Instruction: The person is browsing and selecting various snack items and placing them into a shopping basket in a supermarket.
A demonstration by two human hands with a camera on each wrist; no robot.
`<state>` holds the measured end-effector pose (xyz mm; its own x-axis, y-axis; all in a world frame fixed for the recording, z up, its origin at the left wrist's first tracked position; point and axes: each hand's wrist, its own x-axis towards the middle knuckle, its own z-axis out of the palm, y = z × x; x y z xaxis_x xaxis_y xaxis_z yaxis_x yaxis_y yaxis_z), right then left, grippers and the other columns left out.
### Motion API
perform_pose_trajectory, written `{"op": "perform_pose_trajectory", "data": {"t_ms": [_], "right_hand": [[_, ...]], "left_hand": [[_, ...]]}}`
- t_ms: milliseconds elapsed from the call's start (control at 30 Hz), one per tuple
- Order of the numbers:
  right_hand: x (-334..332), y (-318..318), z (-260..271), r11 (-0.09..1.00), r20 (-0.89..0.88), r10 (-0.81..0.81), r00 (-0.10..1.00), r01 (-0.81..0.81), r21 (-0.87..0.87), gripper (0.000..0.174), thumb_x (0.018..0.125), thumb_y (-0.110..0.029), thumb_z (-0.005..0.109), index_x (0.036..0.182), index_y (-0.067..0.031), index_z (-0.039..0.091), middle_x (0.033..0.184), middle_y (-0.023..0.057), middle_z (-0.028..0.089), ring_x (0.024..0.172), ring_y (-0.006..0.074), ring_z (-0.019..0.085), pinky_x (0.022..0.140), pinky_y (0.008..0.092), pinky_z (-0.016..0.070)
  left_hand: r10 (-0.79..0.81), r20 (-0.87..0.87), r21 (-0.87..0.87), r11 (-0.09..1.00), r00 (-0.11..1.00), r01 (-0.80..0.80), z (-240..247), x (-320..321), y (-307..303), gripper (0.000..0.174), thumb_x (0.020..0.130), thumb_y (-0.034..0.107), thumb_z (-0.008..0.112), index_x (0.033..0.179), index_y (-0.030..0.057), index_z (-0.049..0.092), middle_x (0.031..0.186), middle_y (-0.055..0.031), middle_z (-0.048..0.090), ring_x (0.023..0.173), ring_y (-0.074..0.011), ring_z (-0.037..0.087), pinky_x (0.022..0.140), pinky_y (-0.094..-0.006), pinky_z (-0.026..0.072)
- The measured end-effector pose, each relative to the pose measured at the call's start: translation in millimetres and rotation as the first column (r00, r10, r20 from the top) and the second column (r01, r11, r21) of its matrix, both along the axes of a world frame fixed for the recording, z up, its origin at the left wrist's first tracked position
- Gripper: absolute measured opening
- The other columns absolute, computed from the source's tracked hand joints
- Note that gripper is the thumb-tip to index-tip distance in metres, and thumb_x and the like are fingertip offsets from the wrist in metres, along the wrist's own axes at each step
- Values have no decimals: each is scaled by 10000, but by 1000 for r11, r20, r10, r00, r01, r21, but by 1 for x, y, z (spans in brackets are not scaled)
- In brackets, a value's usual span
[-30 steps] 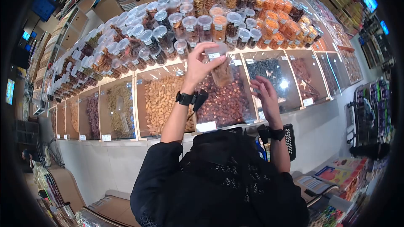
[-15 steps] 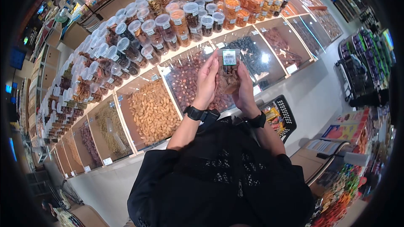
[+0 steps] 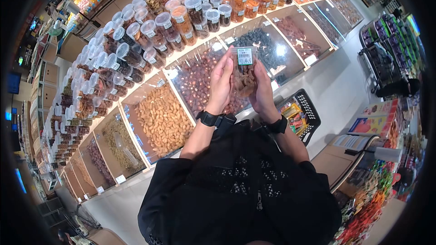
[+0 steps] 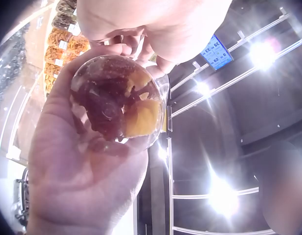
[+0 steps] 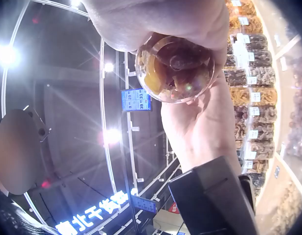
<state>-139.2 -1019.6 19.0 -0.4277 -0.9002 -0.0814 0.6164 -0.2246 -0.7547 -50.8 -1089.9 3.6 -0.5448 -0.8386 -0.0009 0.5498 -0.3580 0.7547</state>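
The left hand (image 3: 221, 84) and right hand (image 3: 263, 91) grip a labelled jar (image 3: 245, 81) between them, in front of a bin of dark red fruit (image 3: 193, 81) near the counter's (image 3: 204, 41) front edge. It hangs well apart from the standing jars (image 3: 184, 22) behind; a basket (image 3: 310, 118) sits near the right forearm, which partly hides it. Palms cover the jar's sides; its brownish contents are hard to identify.
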Motion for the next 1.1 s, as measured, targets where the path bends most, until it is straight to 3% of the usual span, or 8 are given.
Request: {"op": "perform_pose_trajectory", "data": {"t_ms": [367, 433, 567, 700, 800, 900, 1067, 1100], "right_hand": [[-14, -2, -6, 998, 38, -42, 998, 41, 43, 451, 976, -233, 436, 1357, -4, 353, 1264, 100, 511, 1132, 154, 517, 961, 296, 414], [-22, 3, -12, 992, 52, -101, 994, 96, 82, 445, 971, -237, 454, 1345, -9, 376, 1259, 74, 513, 1139, 131, 503, 961, 281, 403], [-54, 33, -19, 964, 46, -243, 969, 236, 118, 429, 974, -234, 446, 1335, -9, 391, 1238, 75, 527, 1113, 120, 518, 945, 268, 412], [-100, 84, -19, 949, 13, -275, 961, 269, 167, 431, 973, -253, 449, 1326, -8, 407, 1211, 76, 546, 1081, 122, 540, 923, 263, 428], [-144, 136, -31, 950, -18, -130, 991, 130, 283, 452, 953, -254, 488, 1323, -6, 413, 1197, 70, 550, 1079, 130, 545, 913, 279, 442], [-192, 197, -32, 943, 161, -150, 975, 92, 320, 461, 924, -252, 528, 1311, -22, 431, 1189, 66, 550, 1074, 139, 546, 897, 310, 460], [-291, 308, -90, 834, 202, -497, 844, 401, 379, 245, 908, -189, 535, 1115, -60, 559, 1067, 43, 584, 1005, 143, 558, 844, 341, 489], [-311, 325, -107, 832, 214, -504, 837, 404, 380, 245, 908, -189, 535, 1115, -60, 559, 1067, 43, 584, 1005, 143, 558, 844, 341, 489]], "left_hand": [[-26, 89, 16, 1000, 996, 25, -5, -18, -6, 498, 967, 265, 476, 1368, -8, 368, 1335, -100, 464, 1191, -138, 454, 1004, -269, 350], [-124, -55, 96, 987, 991, 129, -13, -31, -5, 477, 970, 257, 469, 1356, -10, 381, 1283, -86, 504, 1141, -135, 495, 973, -275, 392], [-251, -23, 116, 961, 968, 252, -22, -71, 12, 458, 975, 253, 459, 1340, -15, 388, 1261, -88, 511, 1108, -135, 517, 946, -273, 416], [-398, -1, 101, 913, 917, 396, -31, -119, 42, 443, 983, 278, 434, 1319, -9, 398, 1218, -101, 520, 1084, -141, 518, 935, -290, 416], [-496, 74, 54, 868, 865, 493, -44, -165, 74, 456, 978, 324, 433, 1303, 4, 434, 1186, -85, 541, 1046, -130, 527, 902, -282, 415], [-598, 214, 26, 794, 772, 607, -67, -216, 113, 434, 965, 332, 461, 1252, 8, 500, 1107, -57, 583, 991, -104, 538, 857, -262, 423], [-663, 212, 157, 748, 718, 645, -104, -309, 197, 422, 940, 295, 529, 1275, 40, 499, 1050, -36, 606, 866, -69, 564, 748, -230, 451], [-657, 325, 123, 742, 680, 659, -115, -327, 212, 442, 943, 290, 525, 1310, 50, 471, 1082, -37, 597, 900, -69, 557, 761, -230, 452]]}}
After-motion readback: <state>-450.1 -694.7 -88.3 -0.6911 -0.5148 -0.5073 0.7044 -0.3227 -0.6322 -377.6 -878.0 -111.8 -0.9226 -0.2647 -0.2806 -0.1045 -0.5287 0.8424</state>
